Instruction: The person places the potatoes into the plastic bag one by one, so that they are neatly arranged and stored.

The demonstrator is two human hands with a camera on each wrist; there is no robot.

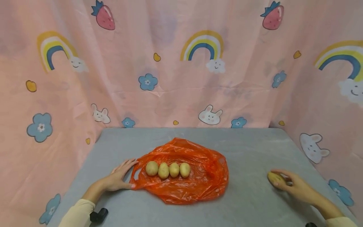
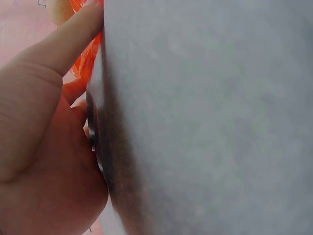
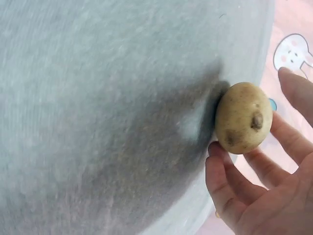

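An orange plastic bag [image 1: 204, 186] lies spread flat on the grey table. Four potatoes, in a row, sit on its left half; one is the potato [image 1: 152, 168] at the row's left end. My left hand [image 1: 117, 179] rests at the bag's left edge, thumb and straight fingers spread, tips touching the plastic by the handle hole. Well to the right, my right hand [image 1: 299, 189] is around another potato [image 3: 243, 120]. In the right wrist view the fingers touch its side, while the thumb [image 3: 296, 93] stands apart from it.
A pink curtain [image 1: 170, 101] printed with rainbows, rabbits and flowers hangs behind the table [image 1: 249, 151] and along both sides. Bare tabletop separates the bag from my right hand. A black strap piece [image 1: 99, 215] sits by my left sleeve.
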